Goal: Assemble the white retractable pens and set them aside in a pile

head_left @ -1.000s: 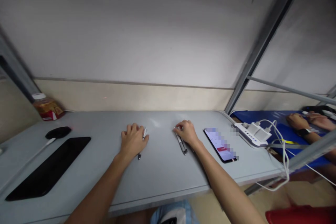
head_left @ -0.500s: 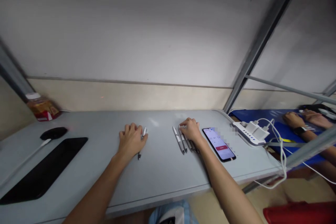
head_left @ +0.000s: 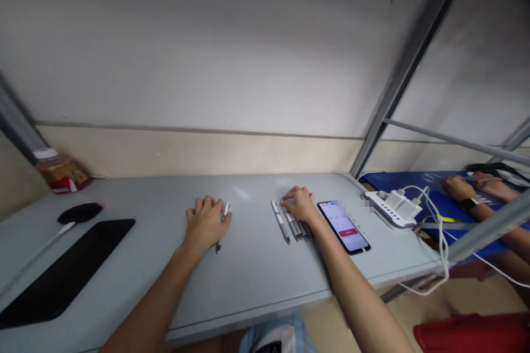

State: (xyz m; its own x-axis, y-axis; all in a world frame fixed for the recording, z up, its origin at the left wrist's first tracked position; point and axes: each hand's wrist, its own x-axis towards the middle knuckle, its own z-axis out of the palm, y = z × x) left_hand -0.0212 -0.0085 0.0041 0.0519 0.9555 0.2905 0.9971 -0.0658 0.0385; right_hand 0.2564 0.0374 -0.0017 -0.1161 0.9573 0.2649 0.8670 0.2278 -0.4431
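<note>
My left hand [head_left: 207, 220] rests on the grey desk with its fingers curled and its thumb against a white and grey pen [head_left: 218, 246]. That pen's middle is hidden by the thumb. On the right, my right hand [head_left: 301, 204] is closed at the upper ends of several similar pens [head_left: 297, 230] lying side by side. Which of them its fingertips grip is partly hidden. One more white and grey pen [head_left: 281, 222] lies just left of this group, with a narrow gap between.
A lit phone [head_left: 344, 228] lies right of the pens, with a white power strip [head_left: 389, 209] beyond it. To the left are a black tray-like object [head_left: 68, 273], a black mouse-shaped object [head_left: 79, 213] and a bottle [head_left: 62, 172]. Another person's hands [head_left: 457, 187] rest at the blue desk.
The gap between the leftmost pen and the others under my right hand has widened. My left hand is almost still, and the view has shifted slightly.
</note>
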